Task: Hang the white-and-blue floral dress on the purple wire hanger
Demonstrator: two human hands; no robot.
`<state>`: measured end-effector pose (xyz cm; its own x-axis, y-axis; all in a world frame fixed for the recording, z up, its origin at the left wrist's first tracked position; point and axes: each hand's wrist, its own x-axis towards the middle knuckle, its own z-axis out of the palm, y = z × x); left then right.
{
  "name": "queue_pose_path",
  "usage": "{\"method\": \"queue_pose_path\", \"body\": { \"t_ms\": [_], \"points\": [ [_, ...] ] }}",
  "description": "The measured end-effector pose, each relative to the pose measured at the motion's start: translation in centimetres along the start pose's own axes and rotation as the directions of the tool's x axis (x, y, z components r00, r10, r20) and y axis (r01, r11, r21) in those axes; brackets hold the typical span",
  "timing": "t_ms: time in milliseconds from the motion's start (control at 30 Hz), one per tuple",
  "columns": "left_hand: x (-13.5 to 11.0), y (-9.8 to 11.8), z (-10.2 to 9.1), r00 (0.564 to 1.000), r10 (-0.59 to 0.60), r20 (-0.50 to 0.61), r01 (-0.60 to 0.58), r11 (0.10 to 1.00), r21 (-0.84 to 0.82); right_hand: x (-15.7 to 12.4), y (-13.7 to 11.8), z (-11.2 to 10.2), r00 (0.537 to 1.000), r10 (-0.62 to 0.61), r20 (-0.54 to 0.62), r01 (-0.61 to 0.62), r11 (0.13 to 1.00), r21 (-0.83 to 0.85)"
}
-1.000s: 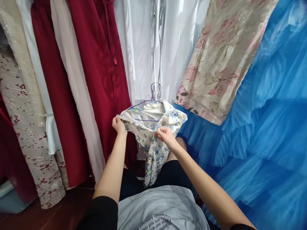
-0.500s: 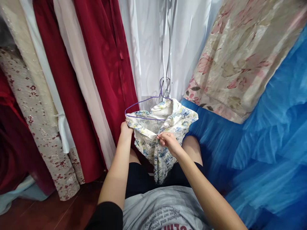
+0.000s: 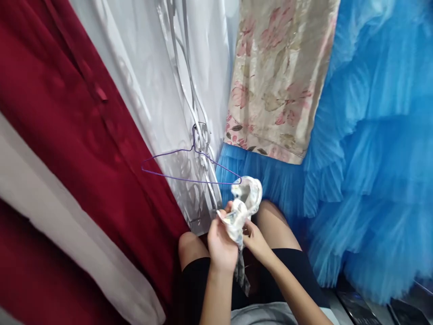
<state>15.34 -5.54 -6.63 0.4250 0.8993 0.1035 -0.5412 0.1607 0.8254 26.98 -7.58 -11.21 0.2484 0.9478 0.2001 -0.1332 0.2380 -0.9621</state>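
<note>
In the head view a white garment (image 3: 237, 216) with a blue and yellow floral print is bunched up in front of my knees. My left hand (image 3: 221, 241) has its palm turned up and its fingers gripping the cloth from the left. From the right, my right hand (image 3: 256, 241) pinches the same garment lower down, its fingertips partly hidden behind the fabric. A thin purple hanger (image 3: 169, 179) hangs by its hook from scrolled white metalwork (image 3: 203, 135). Only the hanger's right corner meets the garment, at its upper loop; the left side is bare.
Long red cloth (image 3: 111, 180) and a pale strip of fabric (image 3: 84, 243) hang on the left. White cloth (image 3: 135, 81) hangs behind the hanger. A beige floral garment (image 3: 277, 90) and blue ruffled tulle (image 3: 365, 158) hang on the right. Dark flat objects (image 3: 358, 307) lie at lower right.
The garment has come off the hanger's left side and is now gathered up. My left hand has moved right, close to my right hand. The view has turned right.
</note>
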Motion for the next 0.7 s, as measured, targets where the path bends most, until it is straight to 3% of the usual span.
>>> {"method": "queue_pose_path", "body": {
  "t_ms": [67,167,233,300,400,500,567,633,700],
  "points": [
    [-1.1,0.0,1.6,0.998,0.053,0.043,-0.051,0.998,-0.037,-1.5,-1.7,-0.4,0.996,-0.058,0.068,0.066,0.991,-0.121],
    [-1.9,0.9,2.5,0.973,0.147,0.18,-0.184,0.961,0.206,-3.7,-4.0,-0.9,0.96,0.09,0.264,-0.046,0.985,-0.169],
    [-1.7,1.6,2.4,0.94,0.193,0.28,-0.303,0.85,0.43,-4.7,-5.0,-0.9,0.928,0.17,0.332,-0.12,0.979,-0.167],
    [-1.2,1.8,1.9,0.917,0.172,0.36,-0.362,0.737,0.571,-5.5,-5.6,-1.0,0.929,0.186,0.319,-0.123,0.971,-0.206],
    [-0.8,0.7,0.8,0.906,0.015,0.424,-0.295,0.74,0.605,-6.2,-6.5,-2.0,0.908,0.287,0.306,-0.21,0.942,-0.262],
    [-1.2,-1.6,-0.3,0.864,-0.183,0.47,-0.181,0.757,0.627,-6.8,-7.8,-4.8,0.817,0.41,0.406,-0.308,0.905,-0.294],
    [-2.0,-3.1,-0.9,0.823,-0.306,0.478,-0.155,0.689,0.708,-6.5,-8.8,-7.6,0.768,0.427,0.477,-0.294,0.897,-0.33],
    [-2.8,-3.9,-1.7,0.828,-0.392,0.4,-0.105,0.594,0.798,-5.2,-9.7,-10.7,0.761,0.415,0.498,-0.255,0.898,-0.358],
    [-3.5,-3.7,-2.8,0.895,-0.39,0.214,0.0,0.481,0.877,-2.5,-10.6,-13.7,0.811,0.373,0.45,-0.205,0.902,-0.379]
  ]
}}
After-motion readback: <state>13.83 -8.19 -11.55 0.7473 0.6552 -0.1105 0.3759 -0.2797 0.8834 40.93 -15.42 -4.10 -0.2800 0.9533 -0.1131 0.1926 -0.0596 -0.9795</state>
